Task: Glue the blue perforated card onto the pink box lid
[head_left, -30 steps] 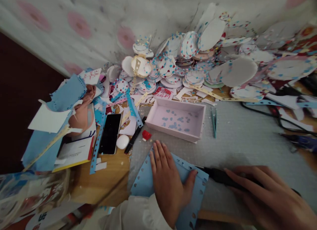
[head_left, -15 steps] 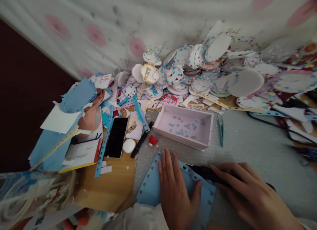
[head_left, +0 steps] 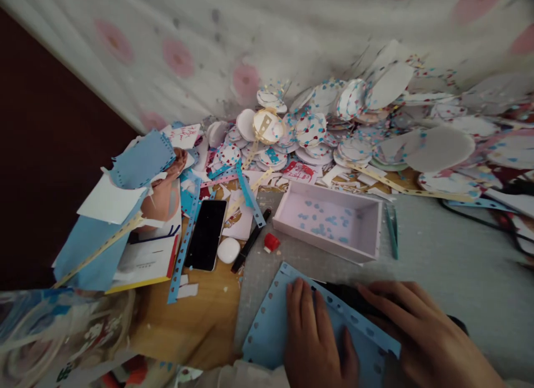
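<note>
on the grey mat [head_left: 454, 249], toward the near edge of the view, a blue sheet [head_left: 267, 321] lay at a slant, with rows of small punched holes along its visible edges. the left hand [head_left: 312, 332] was spread flat on top of it, palm down, its fingers extended and gripping nothing. the right hand [head_left: 429, 332] was apart from the left, at the sheet's right side, its fingers closed around a black-handled tool [head_left: 348, 298]; the tool ran along the sheet's upper edge, its thin pale tip pointing left.

just beyond the sheet sat an open pale pink box [head_left: 329, 251], with small blue pieces [head_left: 321, 230] scattered on its floor. green tweezers [head_left: 392, 232] lay to the right of the box, and a small red object [head_left: 271, 242] was near its left corner. farther left came a black marker [head_left: 250, 249], a round white object [head_left: 228, 250] and a dark-screened phone [head_left: 206, 235], with a long blue punched strip [head_left: 179, 265] beside the phone on the wooden table [head_left: 187, 321].

along the back, white discs [head_left: 438, 148] dotted with colored bits were heaped before a pale curtain [head_left: 308, 26] printed with pink flowers.
</note>
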The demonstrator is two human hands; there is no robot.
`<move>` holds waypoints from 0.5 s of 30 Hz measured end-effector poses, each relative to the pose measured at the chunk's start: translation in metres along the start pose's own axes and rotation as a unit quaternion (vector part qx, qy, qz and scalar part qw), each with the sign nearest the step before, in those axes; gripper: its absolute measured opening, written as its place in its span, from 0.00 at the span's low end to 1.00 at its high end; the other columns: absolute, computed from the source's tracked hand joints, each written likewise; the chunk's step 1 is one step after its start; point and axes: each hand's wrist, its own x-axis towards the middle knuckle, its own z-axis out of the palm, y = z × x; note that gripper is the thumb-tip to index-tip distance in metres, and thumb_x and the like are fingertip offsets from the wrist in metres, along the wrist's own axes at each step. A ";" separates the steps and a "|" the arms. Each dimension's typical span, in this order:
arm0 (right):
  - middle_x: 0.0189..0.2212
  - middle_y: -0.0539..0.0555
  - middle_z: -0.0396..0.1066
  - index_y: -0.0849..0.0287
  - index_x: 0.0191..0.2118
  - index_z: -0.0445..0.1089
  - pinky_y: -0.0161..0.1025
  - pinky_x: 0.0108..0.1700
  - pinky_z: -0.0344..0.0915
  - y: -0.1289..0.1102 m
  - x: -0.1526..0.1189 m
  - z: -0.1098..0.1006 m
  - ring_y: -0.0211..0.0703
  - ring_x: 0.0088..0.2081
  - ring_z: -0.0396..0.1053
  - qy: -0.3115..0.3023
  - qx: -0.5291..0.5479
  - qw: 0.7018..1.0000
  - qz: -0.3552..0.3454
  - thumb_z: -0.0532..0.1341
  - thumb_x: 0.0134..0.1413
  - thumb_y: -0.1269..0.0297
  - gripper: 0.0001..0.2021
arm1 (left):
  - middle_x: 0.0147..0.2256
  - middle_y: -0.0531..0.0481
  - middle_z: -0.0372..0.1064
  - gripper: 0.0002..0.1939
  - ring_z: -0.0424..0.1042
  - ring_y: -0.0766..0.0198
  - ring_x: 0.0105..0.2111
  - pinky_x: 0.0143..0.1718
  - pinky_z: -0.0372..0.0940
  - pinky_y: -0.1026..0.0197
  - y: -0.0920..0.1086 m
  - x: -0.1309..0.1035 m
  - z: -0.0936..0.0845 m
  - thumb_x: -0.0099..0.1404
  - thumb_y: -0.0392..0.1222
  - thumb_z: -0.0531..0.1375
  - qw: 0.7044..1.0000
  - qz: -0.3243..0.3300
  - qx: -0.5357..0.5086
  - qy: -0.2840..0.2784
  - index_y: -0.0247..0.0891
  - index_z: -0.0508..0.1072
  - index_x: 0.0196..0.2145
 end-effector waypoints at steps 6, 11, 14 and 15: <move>0.42 0.57 0.77 0.54 0.52 0.75 0.43 0.38 0.79 -0.002 0.008 0.020 0.48 0.40 0.76 -0.006 0.008 1.000 0.015 0.57 0.61 0.70 0.17 | 0.55 0.32 0.71 0.21 0.66 0.43 0.59 0.51 0.71 0.43 0.012 -0.007 0.014 0.68 0.38 0.51 0.996 -0.060 -0.018 0.061 0.26 0.72 0.54; 0.44 0.59 0.77 0.57 0.53 0.74 0.47 0.41 0.79 -0.010 0.018 0.035 0.51 0.44 0.75 -0.003 -0.014 1.000 0.002 0.55 0.62 0.72 0.18 | 0.57 0.32 0.70 0.23 0.66 0.42 0.59 0.48 0.73 0.44 0.007 -0.010 0.014 0.67 0.42 0.55 0.998 -0.034 -0.013 0.043 0.27 0.72 0.56; 0.44 0.59 0.77 0.58 0.54 0.74 0.48 0.42 0.79 -0.013 0.025 0.044 0.52 0.44 0.75 -0.004 -0.035 0.999 -0.001 0.54 0.63 0.72 0.18 | 0.54 0.33 0.73 0.23 0.67 0.42 0.58 0.47 0.74 0.46 0.001 -0.010 0.013 0.66 0.44 0.57 0.999 -0.002 -0.007 0.035 0.27 0.74 0.54; 0.44 0.60 0.77 0.59 0.54 0.74 0.48 0.41 0.79 -0.013 0.028 0.046 0.52 0.44 0.75 -0.005 -0.040 0.999 -0.006 0.54 0.64 0.71 0.17 | 0.53 0.34 0.74 0.23 0.68 0.43 0.57 0.47 0.74 0.46 0.000 -0.010 0.013 0.67 0.45 0.57 0.999 0.001 -0.008 0.040 0.28 0.75 0.53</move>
